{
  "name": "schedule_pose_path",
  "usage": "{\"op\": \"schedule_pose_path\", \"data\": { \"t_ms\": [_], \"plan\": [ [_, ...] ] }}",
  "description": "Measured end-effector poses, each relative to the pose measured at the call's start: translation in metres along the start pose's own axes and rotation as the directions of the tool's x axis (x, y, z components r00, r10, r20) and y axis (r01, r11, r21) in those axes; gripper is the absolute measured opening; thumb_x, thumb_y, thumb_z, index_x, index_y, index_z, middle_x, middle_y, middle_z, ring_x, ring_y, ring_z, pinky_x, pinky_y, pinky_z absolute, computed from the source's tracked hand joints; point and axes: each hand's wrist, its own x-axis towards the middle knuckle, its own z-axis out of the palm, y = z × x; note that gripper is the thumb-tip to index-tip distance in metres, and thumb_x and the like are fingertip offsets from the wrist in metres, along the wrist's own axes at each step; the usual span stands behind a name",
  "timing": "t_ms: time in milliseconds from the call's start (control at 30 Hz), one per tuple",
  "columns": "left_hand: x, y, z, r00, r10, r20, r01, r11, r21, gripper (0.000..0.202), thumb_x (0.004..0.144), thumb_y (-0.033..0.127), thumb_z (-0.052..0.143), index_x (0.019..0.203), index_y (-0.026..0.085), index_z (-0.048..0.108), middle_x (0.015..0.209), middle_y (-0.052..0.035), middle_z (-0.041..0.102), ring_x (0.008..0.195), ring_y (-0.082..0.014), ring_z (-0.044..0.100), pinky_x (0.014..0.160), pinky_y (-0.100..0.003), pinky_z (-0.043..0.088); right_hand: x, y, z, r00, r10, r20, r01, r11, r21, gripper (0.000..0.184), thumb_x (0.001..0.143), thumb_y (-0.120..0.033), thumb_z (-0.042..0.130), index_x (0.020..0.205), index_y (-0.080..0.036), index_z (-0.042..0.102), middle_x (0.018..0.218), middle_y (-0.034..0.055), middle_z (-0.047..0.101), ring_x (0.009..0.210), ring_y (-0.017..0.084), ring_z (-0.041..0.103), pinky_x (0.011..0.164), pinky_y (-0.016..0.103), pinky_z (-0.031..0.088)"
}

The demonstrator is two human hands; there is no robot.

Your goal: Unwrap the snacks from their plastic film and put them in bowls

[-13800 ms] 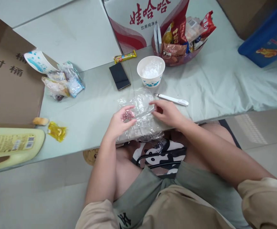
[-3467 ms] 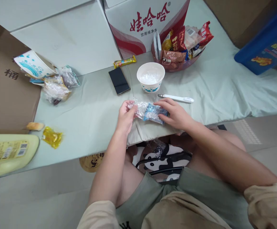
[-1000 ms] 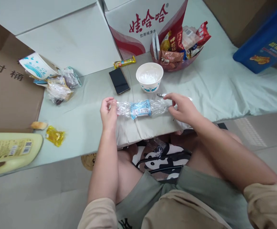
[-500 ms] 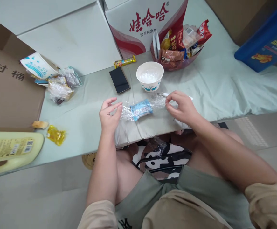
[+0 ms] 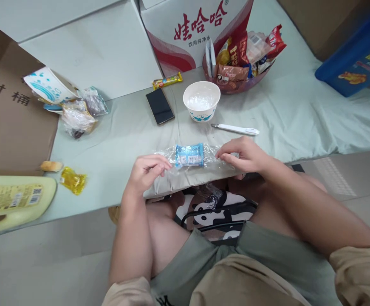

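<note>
A small blue snack packet (image 5: 189, 155) rolled in clear plastic wrap lies near the front edge of the cloth-covered table (image 5: 124, 136). My left hand (image 5: 146, 170) pinches the left end of the wrap, fingers curled together. My right hand (image 5: 244, 154) pinches the right end of the wrap with thumb and fingertips. The wrap is stretched between both hands, just above the cloth.
A white paper bowl (image 5: 201, 101), a white pen-shaped tool (image 5: 235, 129) and a black phone (image 5: 159, 106) lie behind the hands. A bowl of snack packets (image 5: 240, 55) and a printed box (image 5: 191, 29) stand at the back. Wrapped snacks (image 5: 76, 114) and a yellow packet (image 5: 73, 180) lie left.
Both hands have drawn the wrapped packet towards the table's front edge. My left hand, loose half a second ago, has closed on the wrap's left end.
</note>
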Motion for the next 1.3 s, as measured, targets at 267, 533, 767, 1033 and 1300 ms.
{"op": "schedule_pose_path", "data": {
  "t_ms": [267,533,767,1033,1300],
  "plan": [
    [-0.005,-0.005,0.0,0.968,-0.246,-0.058,0.253,0.944,0.214,0.024,0.086,0.034,0.066,0.069,0.019,0.074,0.082,-0.0071,0.077,0.069,-0.0163,0.068,0.059,-0.028,0.052,0.0,0.002,0.004,0.972,0.144,0.188,-0.103,0.972,-0.212,0.042,0.101,-0.038,0.046,0.072,-0.02,0.071,0.089,0.0055,0.079,0.078,0.019,0.073,0.066,0.031,0.047],
    [0.004,-0.026,0.002,0.973,-0.164,-0.16,0.213,0.903,0.372,0.034,0.072,0.032,0.08,0.105,0.025,0.077,0.126,-0.008,0.069,0.118,-0.0267,0.065,0.106,-0.045,0.052,-0.001,0.009,0.01,0.986,0.148,-0.073,-0.164,0.933,-0.319,0.034,0.088,-0.034,0.064,0.119,-0.024,0.075,0.131,0.0073,0.072,0.095,0.023,0.073,0.077,0.036,0.055],
    [0.013,-0.026,0.006,0.903,-0.375,-0.21,0.339,0.922,-0.188,0.03,0.069,0.043,0.084,0.085,0.018,0.078,0.082,-0.0085,0.078,0.07,-0.0197,0.071,0.06,-0.028,0.054,0.004,0.014,0.011,0.94,0.232,-0.249,-0.288,0.932,-0.22,0.041,0.085,-0.034,0.065,0.124,-0.024,0.072,0.109,0.0069,0.077,0.071,0.018,0.065,0.071,0.034,0.051],
    [0.025,-0.016,0.015,0.831,-0.5,-0.243,0.356,0.814,-0.458,0.03,0.068,0.044,0.084,0.076,0.017,0.073,0.083,-0.0106,0.077,0.054,-0.0142,0.065,0.034,-0.019,0.018,0.013,0.016,0.009,0.863,0.251,-0.438,-0.253,0.966,0.055,0.011,0.083,-0.03,0.064,0.089,-0.021,0.067,0.088,0.0044,0.072,0.086,0.021,0.068,0.084,0.038,0.055],
    [0.039,-0.029,0.019,0.789,-0.478,-0.385,0.264,0.831,-0.49,0.022,0.072,0.037,0.082,0.077,0.019,0.07,0.089,-0.0054,0.075,0.073,-0.0115,0.066,0.059,-0.018,0.049,0.016,0.031,0.008,0.83,0.277,-0.484,-0.27,0.959,0.086,0.032,0.089,-0.03,0.059,0.121,-0.024,0.061,0.1,0.0035,0.068,0.074,0.016,0.065,0.07,0.032,0.054]
  ]
}}
